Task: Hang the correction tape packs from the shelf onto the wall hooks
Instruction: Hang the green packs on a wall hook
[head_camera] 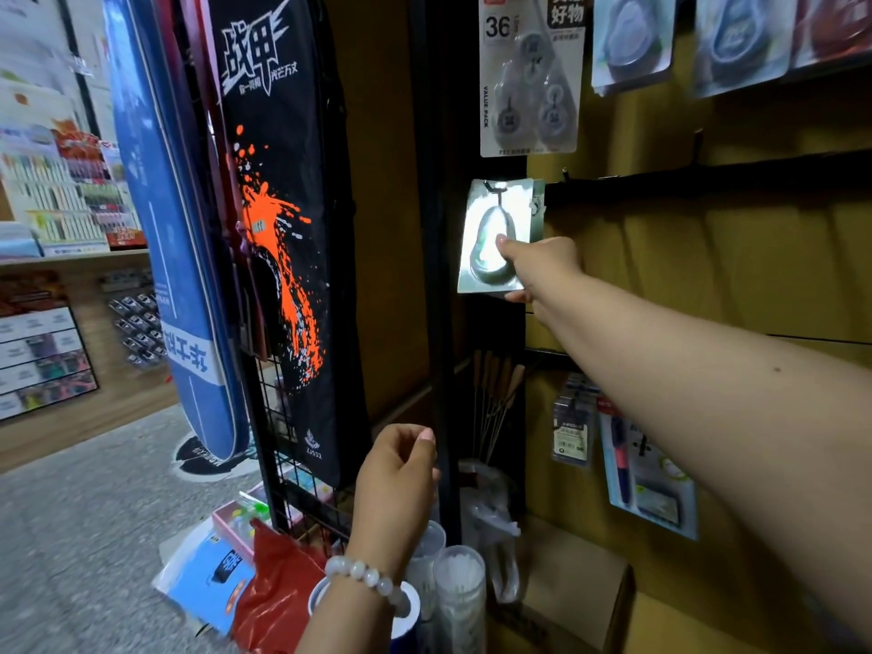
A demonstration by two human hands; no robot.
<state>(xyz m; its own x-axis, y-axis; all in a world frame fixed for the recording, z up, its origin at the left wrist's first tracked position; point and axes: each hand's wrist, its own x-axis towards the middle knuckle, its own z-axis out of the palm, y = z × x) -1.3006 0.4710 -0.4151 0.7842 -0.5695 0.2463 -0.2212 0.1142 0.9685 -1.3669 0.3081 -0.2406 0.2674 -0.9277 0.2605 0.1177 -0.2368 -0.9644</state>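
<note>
I am holding a pack [490, 238] up against the wall with my right hand [542, 266], thumb on its front and fingers curling behind its lower right edge. Its long axis is running upright, and its top hole is sitting at the hook [495, 187]; whether it is fully threaded on, I cannot tell. My left hand [401, 479] is hanging well below, loosely curled, gripping nothing, so the right is nearer. The pack is looking shiny and silvery, with a pear-shaped blister.
</note>
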